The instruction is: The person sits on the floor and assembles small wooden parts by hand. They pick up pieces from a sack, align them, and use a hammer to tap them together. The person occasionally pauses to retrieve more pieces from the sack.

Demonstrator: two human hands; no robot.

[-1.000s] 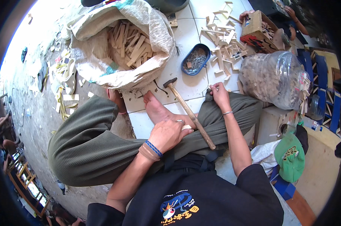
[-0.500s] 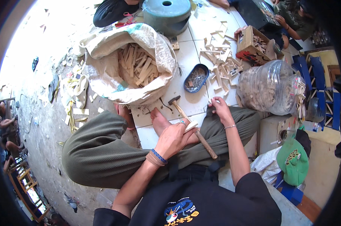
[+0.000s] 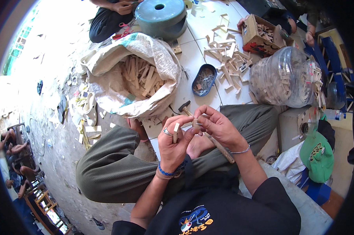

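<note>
My left hand (image 3: 173, 147) is closed on wooden strips; one pale strip (image 3: 176, 132) stands between its fingers, and a small wooden end (image 3: 195, 122) shows at the thumb and fingertip. Against that end my right hand (image 3: 223, 126) pinches a thin, shiny nail (image 3: 199, 124), partly hidden by the fingers. Below both hands a hammer (image 3: 221, 149) with a wooden handle lies across my folded leg, its dark head pointing away from me. Ahead on the tiles is a dark blue oval tray (image 3: 204, 66) of nails.
A white sack (image 3: 100, 88) of wood strips stands ahead left. Joined wooden pieces (image 3: 228, 53) lie scattered beyond the tray. At right are a clear plastic container (image 3: 294, 74), a cardboard box (image 3: 255, 25) and a green cap (image 3: 317, 158). Other people sit at the far side.
My hands have come together above the hammer. The left has risen and turned with the wood, and the right has moved down and left to meet it. The view has shifted slightly.
</note>
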